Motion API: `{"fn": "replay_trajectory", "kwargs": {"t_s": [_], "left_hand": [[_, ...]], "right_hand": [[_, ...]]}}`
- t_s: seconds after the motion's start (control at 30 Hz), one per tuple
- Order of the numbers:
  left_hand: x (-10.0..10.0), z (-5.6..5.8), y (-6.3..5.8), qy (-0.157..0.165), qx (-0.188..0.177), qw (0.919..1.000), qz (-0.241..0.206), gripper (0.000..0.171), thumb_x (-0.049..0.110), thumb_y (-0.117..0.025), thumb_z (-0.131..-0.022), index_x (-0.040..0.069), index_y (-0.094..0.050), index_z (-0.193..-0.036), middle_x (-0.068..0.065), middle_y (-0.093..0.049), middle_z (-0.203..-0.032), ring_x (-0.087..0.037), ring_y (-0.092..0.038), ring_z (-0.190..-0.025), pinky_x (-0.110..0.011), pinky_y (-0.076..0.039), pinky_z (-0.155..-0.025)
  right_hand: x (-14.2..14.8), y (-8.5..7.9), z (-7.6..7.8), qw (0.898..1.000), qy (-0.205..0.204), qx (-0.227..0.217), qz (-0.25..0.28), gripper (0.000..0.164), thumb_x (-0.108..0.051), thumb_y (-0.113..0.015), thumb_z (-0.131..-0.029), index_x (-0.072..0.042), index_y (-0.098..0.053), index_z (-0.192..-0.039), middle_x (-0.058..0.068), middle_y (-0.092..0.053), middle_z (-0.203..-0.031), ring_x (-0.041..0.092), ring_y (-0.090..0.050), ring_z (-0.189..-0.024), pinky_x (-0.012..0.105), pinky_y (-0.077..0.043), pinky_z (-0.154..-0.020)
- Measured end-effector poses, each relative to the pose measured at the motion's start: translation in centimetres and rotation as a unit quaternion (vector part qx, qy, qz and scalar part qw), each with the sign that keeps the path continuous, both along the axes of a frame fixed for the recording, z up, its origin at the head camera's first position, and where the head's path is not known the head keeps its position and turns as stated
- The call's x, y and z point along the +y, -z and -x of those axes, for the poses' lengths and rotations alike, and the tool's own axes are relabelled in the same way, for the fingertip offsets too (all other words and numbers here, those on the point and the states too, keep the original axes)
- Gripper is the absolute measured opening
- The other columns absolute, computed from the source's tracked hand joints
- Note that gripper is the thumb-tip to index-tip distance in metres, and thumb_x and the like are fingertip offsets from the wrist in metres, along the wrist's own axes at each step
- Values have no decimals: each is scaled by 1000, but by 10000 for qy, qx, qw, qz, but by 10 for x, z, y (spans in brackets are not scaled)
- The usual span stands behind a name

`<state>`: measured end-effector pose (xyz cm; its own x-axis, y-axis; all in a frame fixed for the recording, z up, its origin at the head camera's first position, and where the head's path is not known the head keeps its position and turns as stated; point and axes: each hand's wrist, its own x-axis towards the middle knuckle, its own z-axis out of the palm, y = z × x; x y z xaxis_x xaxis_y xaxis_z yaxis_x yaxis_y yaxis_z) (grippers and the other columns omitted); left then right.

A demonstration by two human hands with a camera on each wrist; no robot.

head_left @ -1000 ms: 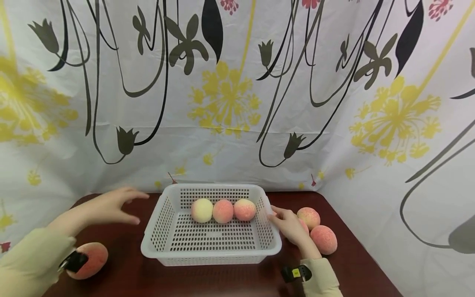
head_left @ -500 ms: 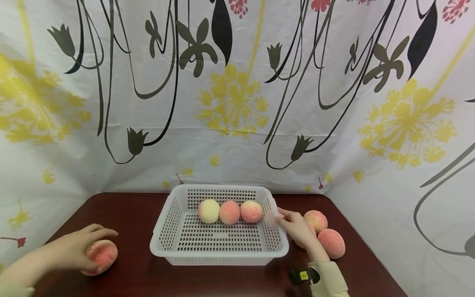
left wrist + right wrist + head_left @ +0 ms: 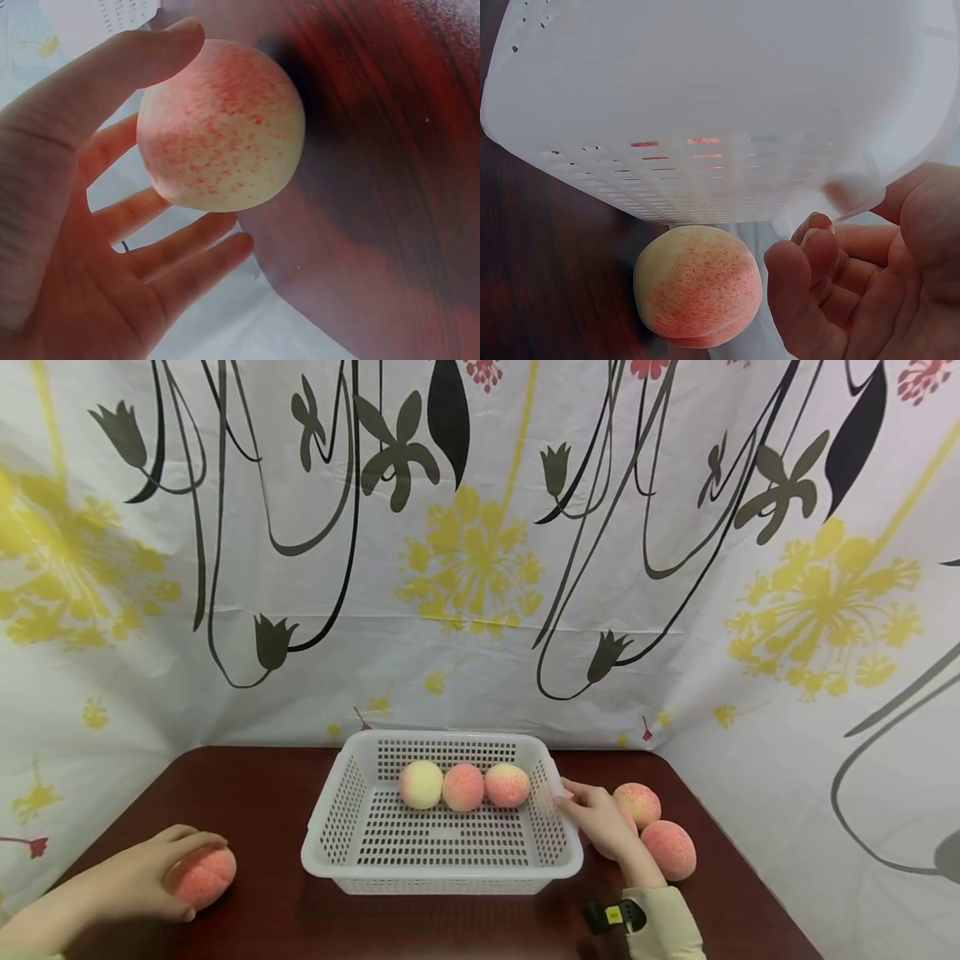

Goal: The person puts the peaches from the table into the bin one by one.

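Note:
On the table's left side my left hand (image 3: pixel 138 878) holds a pink peach (image 3: pixel 206 877). In the left wrist view the thumb lies on one side of that peach (image 3: pixel 225 131), with the fingers around its other side. My right hand (image 3: pixel 602 823) grips the right rim of a white plastic basket (image 3: pixel 442 873), its thumb showing faintly through the wall in the right wrist view. Inside the basket, three peaches (image 3: pixel 462 787) sit in a row toward the back. Beneath the curled right fingers (image 3: pixel 795 274), another peach (image 3: pixel 697 289) rests beside the basket wall.
Right of the basket, a yellow-pink peach (image 3: pixel 637 804) and a redder peach (image 3: pixel 670 851) lie on the dark red table (image 3: pixel 277 810), others partly hidden by the right hand. A flower-printed white cloth (image 3: pixel 465 685) hangs behind the table.
My left hand has come down from the air beside the basket and closed around the left peach. The right hand stays on the basket rim. The head view has shifted slightly.

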<state>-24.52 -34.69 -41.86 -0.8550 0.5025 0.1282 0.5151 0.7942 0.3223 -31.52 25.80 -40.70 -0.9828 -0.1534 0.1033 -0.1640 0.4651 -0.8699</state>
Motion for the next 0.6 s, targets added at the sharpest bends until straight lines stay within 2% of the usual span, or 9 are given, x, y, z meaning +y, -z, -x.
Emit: {"fn": "replay_trajectory", "kwargs": {"t_s": [0.2,0.43,0.6], "left_hand": [[-2,1,6,8,324,9995,56,65,25,-88,-63,11,-59,-119,-12,-51,-113,-3,-51,-86,-24,-43,-61],[1,-1,13,-372,404,9982,255,66,33,-88,-62,13,-59,-118,-8,-53,-113,-6,-53,-87,-26,-45,-60],[1,-2,15,-370,567,9974,248,67,33,-88,-62,13,-59,-119,-6,-52,-114,-7,-52,-90,-26,-45,-61]], "right_hand": [[-3,-2,-2,9999,107,27,-105,52,-21,-61,-97,4,-47,-141,12,-66,-91,19,-65,-72,33,-55,-62],[-3,-2,-1,9999,108,66,-108,51,-20,-61,-97,4,-47,-140,12,-66,-92,19,-65,-70,33,-55,-61],[-3,-3,-2,9996,235,50,-127,50,-19,-61,-96,3,-49,-140,11,-65,-89,18,-63,-70,32,-54,-61]]}}
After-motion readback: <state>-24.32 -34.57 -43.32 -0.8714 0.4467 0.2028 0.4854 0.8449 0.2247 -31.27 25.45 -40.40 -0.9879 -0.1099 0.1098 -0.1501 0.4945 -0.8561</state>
